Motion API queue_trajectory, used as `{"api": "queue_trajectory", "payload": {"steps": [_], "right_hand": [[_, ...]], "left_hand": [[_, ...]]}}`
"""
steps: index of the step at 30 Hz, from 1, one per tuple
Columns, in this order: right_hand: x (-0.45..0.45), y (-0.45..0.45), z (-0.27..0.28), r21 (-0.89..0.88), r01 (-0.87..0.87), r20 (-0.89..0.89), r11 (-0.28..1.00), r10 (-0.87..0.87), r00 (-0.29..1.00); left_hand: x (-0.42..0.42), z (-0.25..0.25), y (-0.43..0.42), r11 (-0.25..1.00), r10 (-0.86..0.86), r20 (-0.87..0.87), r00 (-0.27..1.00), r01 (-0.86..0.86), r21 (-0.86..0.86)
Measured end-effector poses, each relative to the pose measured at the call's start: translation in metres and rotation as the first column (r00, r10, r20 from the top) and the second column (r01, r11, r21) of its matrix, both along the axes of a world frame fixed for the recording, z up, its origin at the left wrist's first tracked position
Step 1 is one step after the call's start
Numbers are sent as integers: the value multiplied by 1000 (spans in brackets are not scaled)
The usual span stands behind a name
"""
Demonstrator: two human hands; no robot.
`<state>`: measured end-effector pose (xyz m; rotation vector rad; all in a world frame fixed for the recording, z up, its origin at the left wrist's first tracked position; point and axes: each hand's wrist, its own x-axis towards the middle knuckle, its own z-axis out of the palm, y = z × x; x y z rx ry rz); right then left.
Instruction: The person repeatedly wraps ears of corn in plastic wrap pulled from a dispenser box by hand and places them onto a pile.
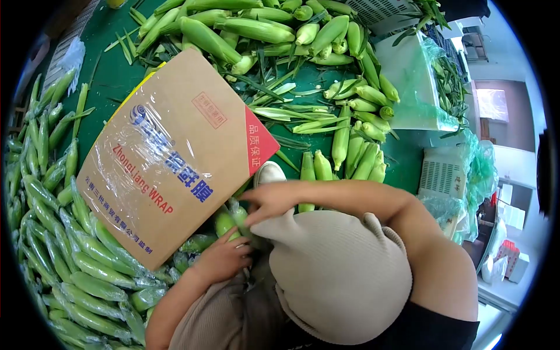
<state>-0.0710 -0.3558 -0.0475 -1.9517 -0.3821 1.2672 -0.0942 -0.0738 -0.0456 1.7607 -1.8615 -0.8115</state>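
Note:
My left hand (224, 258) is closed around the lower part of a green ear of corn (225, 223), beside the lower right edge of a large cardboard box (175, 140). Coming in from the right, my right hand (271, 201) is at the upper end of the corn, its fingers apart and slightly blurred. A second green shape lies close against that ear, too blurred to make out. Beige cloth (341, 271) covers much of the view below my right hand. A pale rounded object (269, 173) shows just above that hand.
Film-wrapped corn (87, 286) is heaped at the left and lower left. Unwrapped ears (256, 29) and loose husks (280, 114) lie on the green table (402, 153). White crates (408, 81) and green plastic film (481, 169) stand at the right.

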Motion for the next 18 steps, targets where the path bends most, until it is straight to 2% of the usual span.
{"api": "queue_trajectory", "payload": {"steps": [1, 2, 3, 4, 5, 6, 7, 8, 9, 10, 11, 12, 13, 15, 16, 17, 18], "right_hand": [[10, -30, 17, -201, 146, 39, 969, -141, 989], [-13, -72, -30, -286, 526, 405, 801, -397, 824], [-10, -103, -10, -302, 837, 387, 456, -744, 545], [-24, -153, -36, -338, 893, 697, 298, -558, 450], [-57, -208, -70, -444, 831, 848, 334, -141, 510], [-73, -227, -78, -608, 785, 749, 114, -245, 616], [-83, -253, -96, -841, 508, 414, 188, -380, 827], [-89, -252, -105, -803, 574, 473, 159, -415, 777], [-99, -244, -106, -764, 633, 525, 125, -450, 722], [-104, -240, -105, -722, 686, 572, 88, -481, 664], [-104, -249, -97, -659, 749, 509, 70, -691, 513], [-93, -238, -60, -577, 810, 518, -105, -814, 263], [-107, -266, -56, -498, 855, 396, -144, -915, 77], [-74, -283, 49, -786, 572, 186, 233, -794, 579], [-48, -279, 104, -927, 211, -11, 310, -585, 811], [-25, -280, 136, -954, -231, -256, 191, -113, 960], [-13, -303, 149, -935, -29, -33, 353, -6, 999]], "left_hand": [[-17, -17, 18, 993, -85, 169, 982, 69, 97], [-13, -13, 13, 978, -60, -9, 998, 60, 202], [-7, -2, 6, 948, -13, -191, 982, 72, 309], [1, 12, 0, 907, 49, -358, 933, 108, 407], [12, 28, -6, 912, 243, -416, 877, -60, 407], [17, 27, -8, 937, 325, -404, 855, -232, 262], [20, 24, -10, 913, 402, -404, 822, -394, 107], [23, 23, -12, 843, 469, -417, 779, -535, -51], [29, 26, -11, 790, 529, -372, 762, -603, -111], [29, 28, -8, 765, 563, -377, 736, -636, -101], [25, 30, -2, 735, 598, -382, 704, -672, -87], [26, 33, 5, 706, 631, -382, 675, -703, -77], [31, 39, 12, 758, 566, -323, 758, -633, -157], [33, 46, 25, 729, 590, -364, 721, -669, -143], [29, 47, 31, 709, 608, -389, 692, -694, -127], [28, 45, 32, 634, 663, -363, 655, -749, -194], [30, 43, 32, 547, 729, -325, 603, -798, -255]]}}
